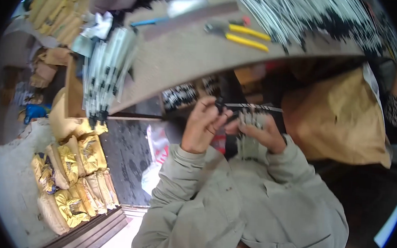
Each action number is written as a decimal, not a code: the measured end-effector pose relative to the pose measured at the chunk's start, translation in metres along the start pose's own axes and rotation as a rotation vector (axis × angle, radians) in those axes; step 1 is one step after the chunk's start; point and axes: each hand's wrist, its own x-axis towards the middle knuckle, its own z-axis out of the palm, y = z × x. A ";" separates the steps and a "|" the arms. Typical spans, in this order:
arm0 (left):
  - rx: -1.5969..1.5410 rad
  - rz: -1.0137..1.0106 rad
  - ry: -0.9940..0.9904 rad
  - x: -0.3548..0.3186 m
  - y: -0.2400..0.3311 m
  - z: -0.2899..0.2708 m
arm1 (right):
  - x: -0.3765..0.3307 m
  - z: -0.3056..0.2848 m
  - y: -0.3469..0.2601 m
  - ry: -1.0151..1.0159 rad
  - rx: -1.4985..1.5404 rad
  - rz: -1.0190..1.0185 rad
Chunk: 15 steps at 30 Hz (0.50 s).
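Hands near each other but apart, above the lap at the table (175,60) edge. Left hand (199,129) pinches a small black piece (219,105), fingers blurred. Right hand (271,134) grips a bundle of thin pale rods (256,120); one single rod (267,108) lies crosswise over it. On table: yellow-handled pliers (248,43) and a large pile of pale rods with black ends (279,17). Brown paper sack (341,118) right of right hand.
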 end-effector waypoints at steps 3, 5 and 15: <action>-0.023 0.031 -0.032 -0.007 -0.005 0.001 | 0.008 0.003 0.012 0.004 0.064 0.008; -0.108 0.069 -0.084 -0.007 -0.009 -0.005 | 0.010 0.004 0.016 -0.020 0.095 -0.010; -0.163 0.136 -0.015 -0.019 -0.003 -0.002 | 0.009 0.019 0.021 -0.097 0.165 0.007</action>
